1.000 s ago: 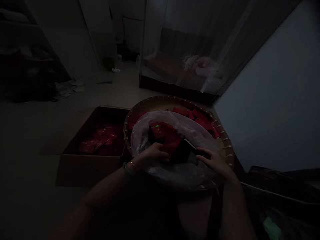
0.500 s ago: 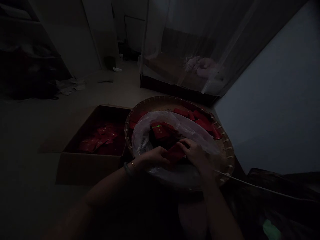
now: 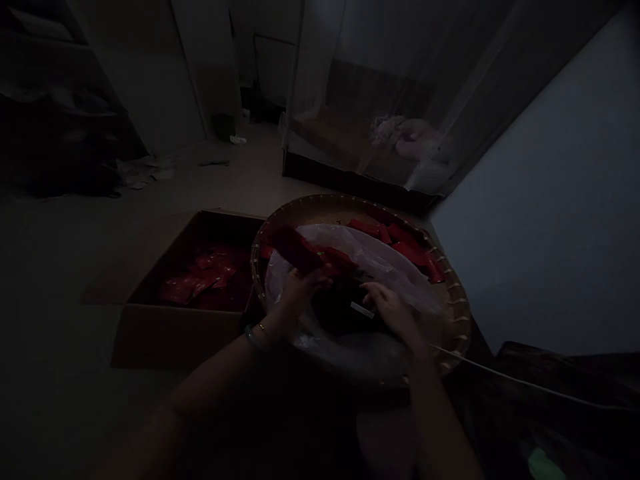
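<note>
The scene is very dark. A round woven basket sits in front of me, with a clear plastic bag lying in it among loose red packets. My left hand is lifted over the bag's left side and grips a stack of red packets. My right hand reaches into the dark middle of the bag, fingers on a small pale-edged dark object that I cannot make out.
A cardboard box holding more red packets stands left of the basket on the floor. Behind is a net-draped bed frame. A pale wall rises at the right, and a white cable runs off to the right.
My left hand has lifted a stack of red packets up and to the left out of the bag. My right hand moved from the basket's right side into the bag's middle.
</note>
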`<state>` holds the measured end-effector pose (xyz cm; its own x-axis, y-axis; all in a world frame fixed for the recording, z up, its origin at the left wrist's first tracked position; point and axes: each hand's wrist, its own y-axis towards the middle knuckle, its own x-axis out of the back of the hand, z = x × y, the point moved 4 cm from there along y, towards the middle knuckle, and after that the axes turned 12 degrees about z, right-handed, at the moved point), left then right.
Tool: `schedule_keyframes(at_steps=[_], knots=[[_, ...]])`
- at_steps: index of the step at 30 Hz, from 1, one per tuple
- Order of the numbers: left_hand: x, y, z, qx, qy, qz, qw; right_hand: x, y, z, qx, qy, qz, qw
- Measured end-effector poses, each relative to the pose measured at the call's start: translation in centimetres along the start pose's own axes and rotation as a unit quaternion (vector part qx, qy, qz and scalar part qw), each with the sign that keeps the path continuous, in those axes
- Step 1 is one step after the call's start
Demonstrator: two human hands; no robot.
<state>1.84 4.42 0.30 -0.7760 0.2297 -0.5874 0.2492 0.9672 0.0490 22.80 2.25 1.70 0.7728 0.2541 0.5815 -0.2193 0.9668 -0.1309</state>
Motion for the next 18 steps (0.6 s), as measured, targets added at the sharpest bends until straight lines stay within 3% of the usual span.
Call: schedule_keyframes(at_steps=[3, 6, 8, 10, 12, 13, 18], knots=[[0.9, 0.4, 0.1, -0.021, 0.022, -0.048, 0.998, -0.5, -0.2, -1.2, -0.003, -0.183, 0.023, 0.983], [0.9, 0.8, 0.4, 0.019, 0.223, 0.008, 0.975, -1.0, -0.5, -2.3, -0.039, -0.274, 0.067, 0.959], [0.5, 1.2, 0.2, 0.013, 0.418, 0.078, 0.905, -1.1, -0.7, -2.7, -0.052, -0.295, 0.095, 0.949], [-0.1, 1.9, -0.2, -0.028, 0.604, 0.15, 0.782, -1.1, -0.8, -3.1, -0.054, -0.306, 0.112, 0.944], [0.1, 3.1, -0.4, -0.032, 0.725, 0.163, 0.668, -1.1, -0.8, -3.5, -0.06, -0.309, 0.118, 0.942], [0.3, 3.8, -0.3, -0.009, 0.761, 0.17, 0.626, -1.0, -0.7, -3.8, -0.062, -0.308, 0.117, 0.942], [1.4, 6.5, 0.1, 0.024, 0.775, 0.189, 0.602, -0.7, -0.5, -4.9, -0.045, -0.263, 0.1, 0.958]])
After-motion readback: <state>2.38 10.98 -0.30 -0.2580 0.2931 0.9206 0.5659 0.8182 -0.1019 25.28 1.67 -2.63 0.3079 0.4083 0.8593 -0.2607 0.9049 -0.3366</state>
